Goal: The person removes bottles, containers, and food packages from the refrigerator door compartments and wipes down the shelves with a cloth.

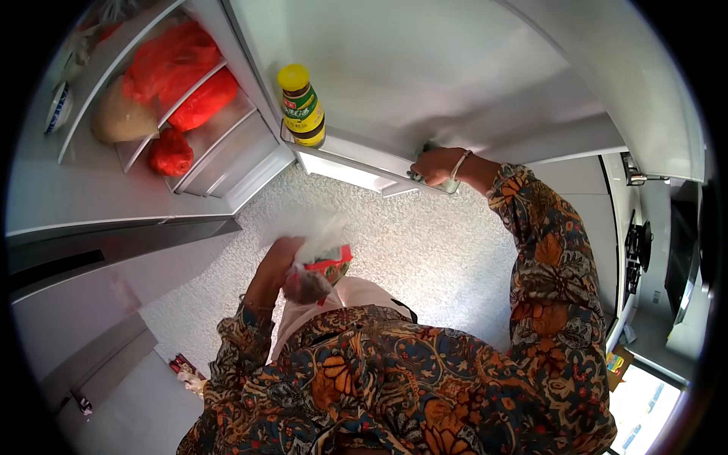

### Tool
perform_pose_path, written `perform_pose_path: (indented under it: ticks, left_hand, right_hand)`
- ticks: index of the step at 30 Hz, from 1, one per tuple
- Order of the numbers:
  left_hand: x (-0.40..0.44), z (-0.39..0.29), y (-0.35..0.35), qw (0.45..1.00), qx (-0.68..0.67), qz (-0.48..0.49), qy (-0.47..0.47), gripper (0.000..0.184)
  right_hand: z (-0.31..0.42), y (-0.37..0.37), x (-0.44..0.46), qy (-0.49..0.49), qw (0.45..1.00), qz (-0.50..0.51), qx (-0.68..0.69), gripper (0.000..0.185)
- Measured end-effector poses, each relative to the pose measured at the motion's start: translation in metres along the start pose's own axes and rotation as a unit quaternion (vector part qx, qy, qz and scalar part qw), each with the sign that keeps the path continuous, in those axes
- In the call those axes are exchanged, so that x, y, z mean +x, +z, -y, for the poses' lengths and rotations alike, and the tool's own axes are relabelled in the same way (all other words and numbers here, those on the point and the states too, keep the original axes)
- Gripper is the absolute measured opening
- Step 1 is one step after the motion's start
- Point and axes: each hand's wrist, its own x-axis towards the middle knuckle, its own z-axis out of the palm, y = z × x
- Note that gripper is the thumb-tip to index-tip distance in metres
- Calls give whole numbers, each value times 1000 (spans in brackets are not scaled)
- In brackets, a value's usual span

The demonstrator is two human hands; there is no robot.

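My left hand point(284, 256) is closed round a clear plastic bag point(324, 265) with red and dark contents, held low in front of my body. My right hand point(435, 165) reaches to the door shelf point(360, 159) of an open fridge. Its fingers are wrapped round a greenish cloth-like item point(449, 184), mostly covered by the hand. To the left of that hand, a bottle with a yellow cap and a green and yellow label point(302, 110) stands upright on the same shelf.
Inside the fridge at the upper left, shelves hold red plastic bags point(199, 98), a tan bag point(123, 114) and a blue and white bowl point(58, 108). Below is a pale textured floor point(409, 250). A stove point(638, 246) lies at the far right.
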Motion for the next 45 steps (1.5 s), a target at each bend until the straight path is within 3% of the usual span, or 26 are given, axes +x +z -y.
perform_pose_path:
  ticks: [2,4,9,15,19,22,27,28,29,30,32,34,35,37,39,40,41,43,45]
  left_hand:
    - [45,23,0,993,80,11,82,32]
    - [70,18,6,991,82,28,97,34]
    - [78,-71,56,998,-34,54,-7,37]
    - [122,-61,62,995,-26,71,-71,36]
    - [117,-75,68,995,-26,63,-78,34]
    - [130,-67,67,992,-51,76,-92,33]
    - [126,-70,67,992,-93,67,-47,36]
    - [126,-69,66,993,-94,65,-44,36]
    - [126,-66,67,992,-96,65,-42,35]
    - [126,-65,69,991,-105,70,-41,35]
    - [121,-69,68,990,-116,76,-41,34]
    - [109,-90,71,989,-122,46,-71,33]
    - [104,-92,74,987,-129,31,-90,33]
    - [121,-72,66,990,-97,59,-81,33]
    - [128,-67,62,990,-85,73,-80,34]
    - [125,-67,64,989,-95,70,-87,35]
    - [124,-68,65,988,-106,66,-91,36]
    - [122,-69,66,987,-118,69,-87,37]
    - [117,-72,65,987,-120,64,-85,37]
  right_hand:
    - [3,-7,-1,-1,1000,20,-6,34]
    - [11,-9,1,17,999,40,-26,30]
    - [-3,2,15,36,995,84,-45,29]
    - [8,-15,9,64,988,128,-58,31]
    - [16,-31,8,132,976,173,-7,33]
    - [8,-26,16,119,979,167,-18,28]
    - [38,-70,-59,198,946,232,114,22]
    - [48,-70,-85,197,934,217,206,20]
    - [57,-60,-112,195,912,203,297,19]
    - [42,1,-131,190,869,144,434,18]
    - [64,63,-154,159,905,141,367,18]
    - [86,90,-168,145,957,194,158,18]
    - [76,135,-176,157,952,202,168,20]
    - [64,173,-185,217,836,61,501,24]
    - [67,121,-200,127,743,-32,656,27]
    - [62,117,-203,122,742,-85,654,30]
    - [61,82,-206,58,710,-120,692,32]
    - [55,41,-209,96,712,-208,664,32]
    - [50,-17,-196,150,836,-194,490,32]
